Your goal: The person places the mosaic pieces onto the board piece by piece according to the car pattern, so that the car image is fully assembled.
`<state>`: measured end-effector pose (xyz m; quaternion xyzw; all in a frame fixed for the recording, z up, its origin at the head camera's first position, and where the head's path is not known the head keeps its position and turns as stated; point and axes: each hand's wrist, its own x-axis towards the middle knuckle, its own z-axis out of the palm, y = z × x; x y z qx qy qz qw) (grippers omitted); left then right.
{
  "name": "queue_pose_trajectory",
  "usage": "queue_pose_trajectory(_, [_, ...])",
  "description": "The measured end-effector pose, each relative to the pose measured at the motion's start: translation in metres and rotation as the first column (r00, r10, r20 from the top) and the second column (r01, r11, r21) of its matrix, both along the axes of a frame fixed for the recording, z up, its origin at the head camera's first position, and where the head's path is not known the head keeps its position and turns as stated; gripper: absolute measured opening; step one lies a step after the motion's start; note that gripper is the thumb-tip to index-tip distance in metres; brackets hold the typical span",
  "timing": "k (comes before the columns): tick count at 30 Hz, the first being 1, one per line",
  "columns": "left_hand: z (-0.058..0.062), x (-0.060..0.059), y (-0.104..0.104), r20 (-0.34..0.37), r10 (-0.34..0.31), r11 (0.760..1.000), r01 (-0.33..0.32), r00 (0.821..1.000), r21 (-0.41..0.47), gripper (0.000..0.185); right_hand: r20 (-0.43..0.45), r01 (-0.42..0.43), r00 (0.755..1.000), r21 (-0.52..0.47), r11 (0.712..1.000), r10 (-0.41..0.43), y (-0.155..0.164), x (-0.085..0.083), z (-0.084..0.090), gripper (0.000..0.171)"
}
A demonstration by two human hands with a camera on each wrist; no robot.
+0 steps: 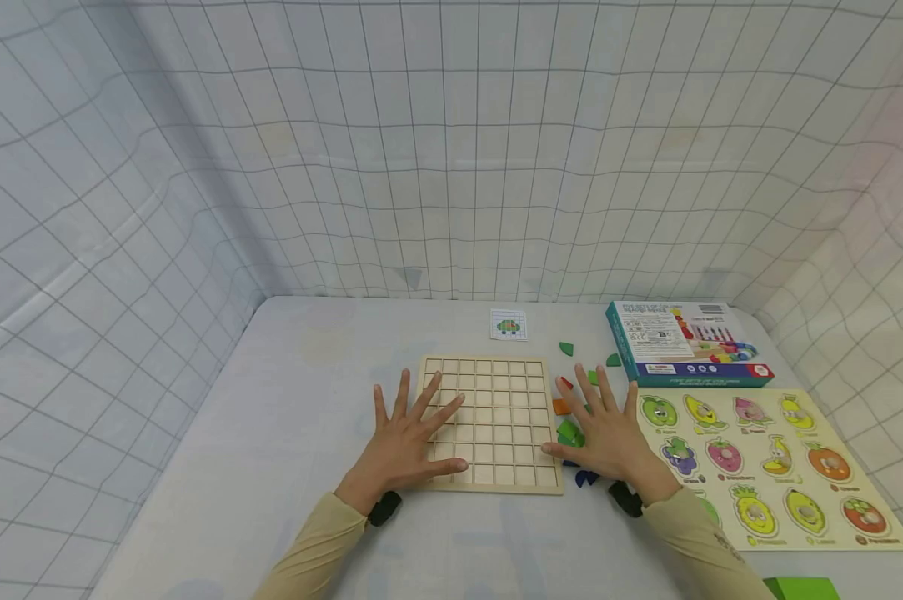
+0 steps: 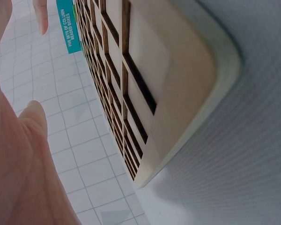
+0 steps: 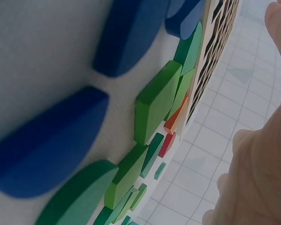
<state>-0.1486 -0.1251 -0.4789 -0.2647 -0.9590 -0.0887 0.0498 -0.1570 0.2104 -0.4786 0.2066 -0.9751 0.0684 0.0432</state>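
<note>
A square wooden grid board (image 1: 494, 492) lies on the white table between my hands. My left hand (image 1: 406, 442), fingers spread, hovers over the board's left side and holds nothing. Spread likewise, my right hand (image 1: 609, 437) is at the board's right edge, above a scatter of loose coloured pieces. Among these are green blocks (image 3: 157, 103), dark blue rounded pieces (image 3: 51, 140), an orange piece (image 1: 561, 407) and a red piece (image 3: 167, 144). Part of the scatter is hidden under the right hand in the head view. Behind the board lies a small picture card (image 1: 509, 325) with a green car-like pattern.
A boxed bead set (image 1: 691, 346) stands at the back right. In front of it lies a fruit puzzle board (image 1: 789, 467), partly covered by the right forearm. A green object (image 1: 802, 588) shows at the bottom right edge. Grid-patterned cloth walls (image 1: 466, 167) surround the table.
</note>
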Motion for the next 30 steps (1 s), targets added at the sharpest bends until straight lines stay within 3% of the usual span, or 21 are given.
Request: queue_pose_trajectory(30, [0.0085, 0.0024, 0.0017, 0.003, 0.025, 0.999, -0.024, 1.0, -0.021, 0.09, -0.001, 0.01, 1.0, 0.018, 1.0, -0.01, -0.0025, 0.0022, 0.0006, 0.102])
